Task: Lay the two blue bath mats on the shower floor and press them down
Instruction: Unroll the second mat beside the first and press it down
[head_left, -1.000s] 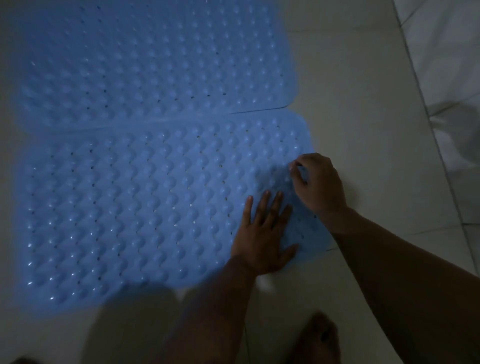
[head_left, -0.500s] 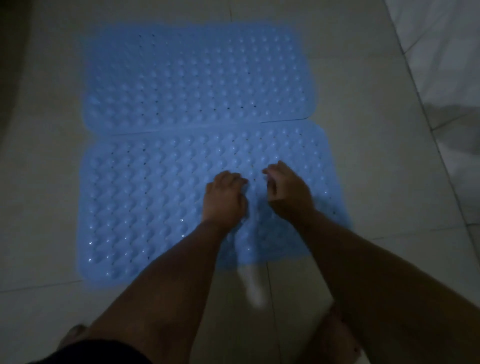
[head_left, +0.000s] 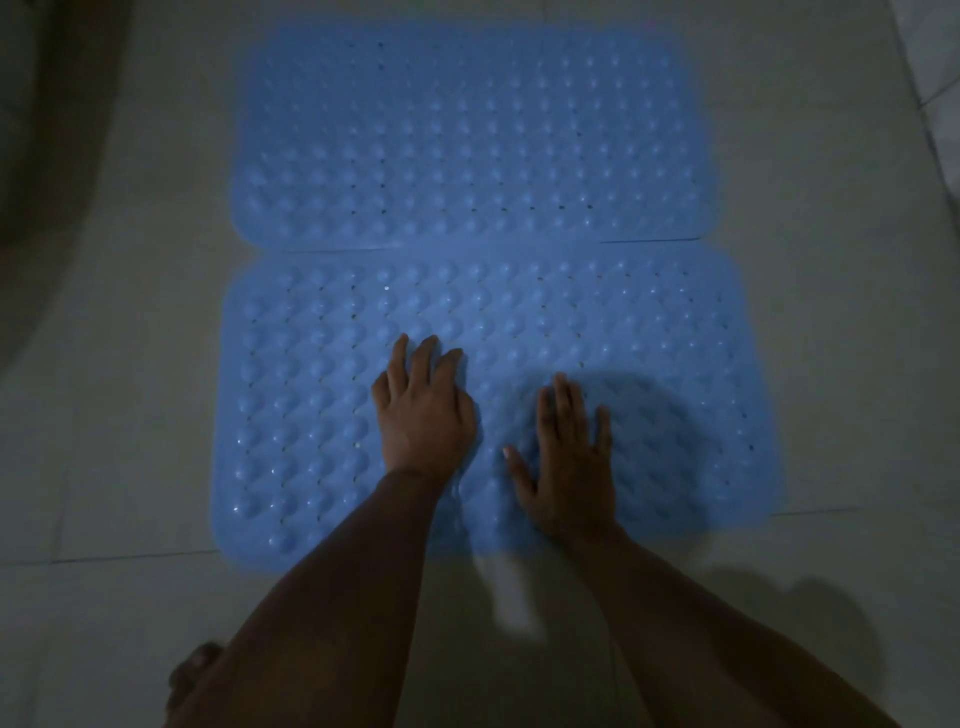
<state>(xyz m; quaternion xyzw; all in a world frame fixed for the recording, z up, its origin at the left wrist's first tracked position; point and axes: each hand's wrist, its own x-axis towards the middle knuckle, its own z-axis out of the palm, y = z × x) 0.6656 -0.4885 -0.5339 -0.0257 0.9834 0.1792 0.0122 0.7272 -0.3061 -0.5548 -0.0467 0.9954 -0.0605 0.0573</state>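
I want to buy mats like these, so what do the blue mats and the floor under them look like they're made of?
Near bath mat and far bath mat: probably soft rubber or PVC, slightly glossy; moulded bumps, small drain holes, glints. Floor: likely ceramic tile, smooth pale surface with thin grout lines.

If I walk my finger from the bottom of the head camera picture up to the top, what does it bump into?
Bare foot → pale tiled floor → near bumpy blue rubber bath mat, with the right hand then the left hand lying flat on it → far bumpy blue rubber bath mat.
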